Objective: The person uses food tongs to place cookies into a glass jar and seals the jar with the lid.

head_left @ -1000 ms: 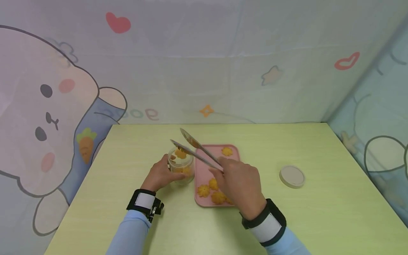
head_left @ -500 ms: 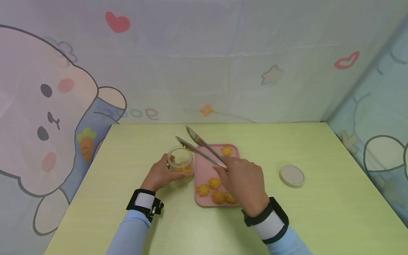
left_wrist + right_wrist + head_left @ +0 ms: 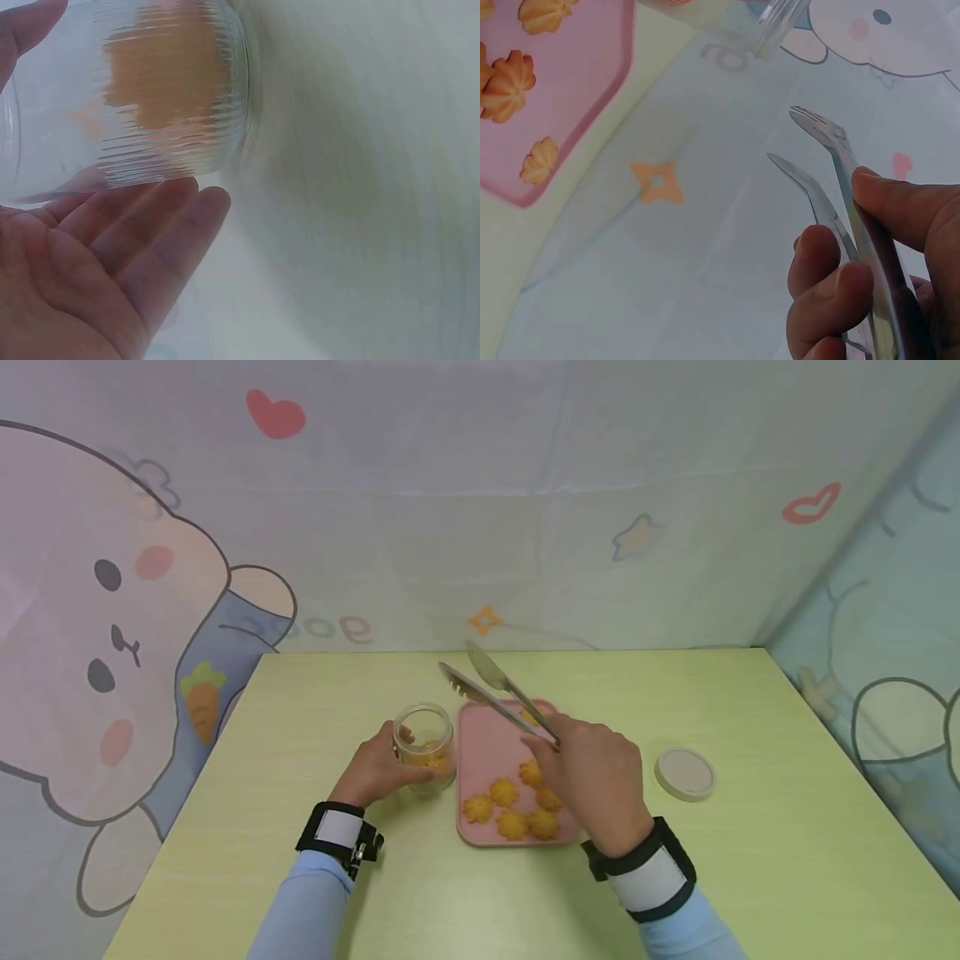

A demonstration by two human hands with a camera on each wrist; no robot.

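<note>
My left hand (image 3: 378,768) holds a clear glass jar (image 3: 424,727), thumb on its near side and fingers behind it. The jar has no lid on, and golden flower-shaped cookies (image 3: 169,67) show through its ribbed wall in the left wrist view. My right hand (image 3: 596,777) grips metal tongs (image 3: 501,693) above the pink tray (image 3: 480,735). The tongs' tips are apart with nothing between them, as the right wrist view also shows. Several cookies (image 3: 512,824) lie on the tray's near half, and another (image 3: 540,160) sits near its far edge, partly behind the tongs in the head view.
A round pale lid (image 3: 686,774) lies on the table (image 3: 780,860) to the right of the tray. Behind the table hangs a cloth backdrop (image 3: 420,527) printed with cartoon figures, which continues along the right side.
The tongs let go of a cookie in the jar, then moved right and away from the jar's mouth to above the tray. My left hand and the jar stayed in place.
</note>
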